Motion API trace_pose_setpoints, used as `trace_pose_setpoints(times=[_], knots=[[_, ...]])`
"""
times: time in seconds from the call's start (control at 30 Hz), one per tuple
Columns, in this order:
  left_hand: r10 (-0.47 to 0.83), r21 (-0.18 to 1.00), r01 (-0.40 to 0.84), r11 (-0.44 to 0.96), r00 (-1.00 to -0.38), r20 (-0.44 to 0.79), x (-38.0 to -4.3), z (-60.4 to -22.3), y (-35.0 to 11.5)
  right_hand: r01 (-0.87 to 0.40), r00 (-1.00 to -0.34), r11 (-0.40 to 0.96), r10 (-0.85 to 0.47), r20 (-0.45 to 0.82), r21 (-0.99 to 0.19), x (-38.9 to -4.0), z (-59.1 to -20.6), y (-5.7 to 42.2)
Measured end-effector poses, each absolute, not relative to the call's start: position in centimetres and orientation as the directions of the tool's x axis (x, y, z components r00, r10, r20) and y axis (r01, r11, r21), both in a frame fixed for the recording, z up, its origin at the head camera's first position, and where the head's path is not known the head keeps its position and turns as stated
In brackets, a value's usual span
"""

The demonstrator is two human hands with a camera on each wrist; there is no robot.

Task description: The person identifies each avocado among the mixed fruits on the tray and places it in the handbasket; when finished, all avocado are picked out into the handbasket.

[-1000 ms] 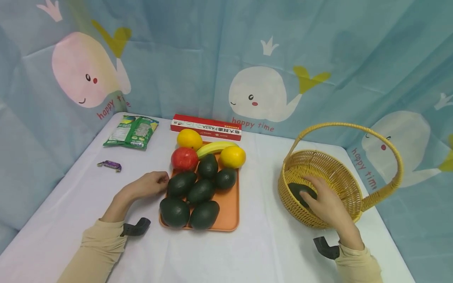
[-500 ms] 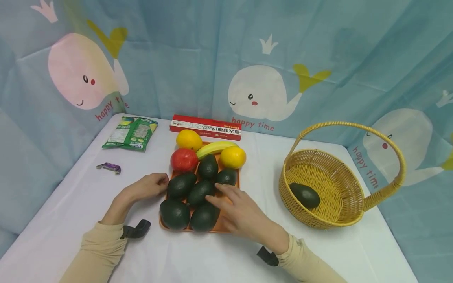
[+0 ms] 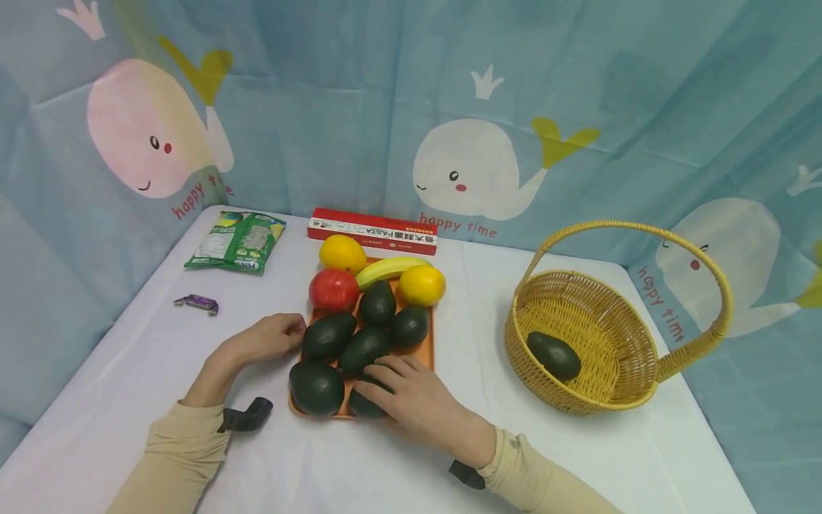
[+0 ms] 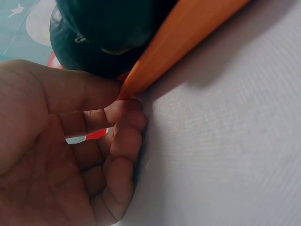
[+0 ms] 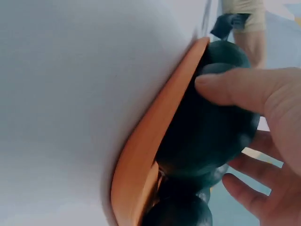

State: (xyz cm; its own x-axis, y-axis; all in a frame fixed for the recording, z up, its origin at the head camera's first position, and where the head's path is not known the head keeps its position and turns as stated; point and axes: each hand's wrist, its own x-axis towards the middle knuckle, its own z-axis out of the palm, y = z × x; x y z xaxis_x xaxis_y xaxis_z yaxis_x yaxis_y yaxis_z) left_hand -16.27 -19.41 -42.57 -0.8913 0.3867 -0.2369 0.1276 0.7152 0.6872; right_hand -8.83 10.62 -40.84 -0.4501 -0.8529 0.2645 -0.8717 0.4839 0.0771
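Observation:
On an orange tray (image 3: 424,354) lie several dark green avocados. My right hand (image 3: 414,400) is over the front right avocado (image 3: 364,405), its fingers and thumb curled around it. In the right wrist view the thumb lies on that avocado (image 5: 211,134), which is still within the tray's rim. At the tray's left side, my left hand (image 3: 266,337) pinches the rim (image 4: 171,44) between thumb and forefinger. Behind the avocados sit a red pomegranate-like fruit (image 3: 334,290), a banana (image 3: 388,269), a yellow lemon (image 3: 422,285) and a yellow-orange fruit (image 3: 342,253).
To the right, a tall-handled wicker basket (image 3: 616,314) holds one avocado (image 3: 554,355). A red pasta box (image 3: 372,232) lies behind the tray. Back left are a green snack bag (image 3: 237,241) and a purple wrapped candy (image 3: 198,303). A whale-print curtain (image 3: 359,121) surrounds the table.
My right hand has left the basket, where an avocado now lies, and moved left to the tray, closing around the front right avocado. The left hand has stayed at the tray's edge.

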Motion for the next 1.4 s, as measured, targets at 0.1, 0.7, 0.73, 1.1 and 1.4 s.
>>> trace_pose_setpoints(times=[0.1, 0.7, 0.73, 1.1, 1.4], knots=[[0.385, 0.689, 0.122, 0.714, -0.891, -0.241, -16.2, -42.6, -19.5, -0.863, -0.480, 0.506, -0.822, 0.305, 0.006, -9.0, -40.1, 11.7], [0.372, 0.687, 0.092, 0.721, -0.888, -0.272, -16.4, -42.5, -19.3, -0.153, -0.954, 0.966, -0.091, 0.284, -0.207, -10.8, -32.6, 35.6], [0.371, 0.685, 0.093, 0.722, -0.888, -0.271, -16.4, -42.5, -19.4, -0.129, -0.968, 0.972, -0.081, 0.236, -0.195, -10.8, -32.9, 36.5], [0.376, 0.691, 0.099, 0.716, -0.888, -0.263, -16.1, -42.4, -19.4, -0.114, -0.990, 0.985, -0.124, -0.066, -0.128, -10.7, -36.7, 38.5], [0.368, 0.693, 0.082, 0.716, -0.888, -0.275, -16.2, -42.3, -19.3, -0.142, -0.984, 0.982, -0.154, -0.090, -0.128, -10.9, -37.1, 38.1]])
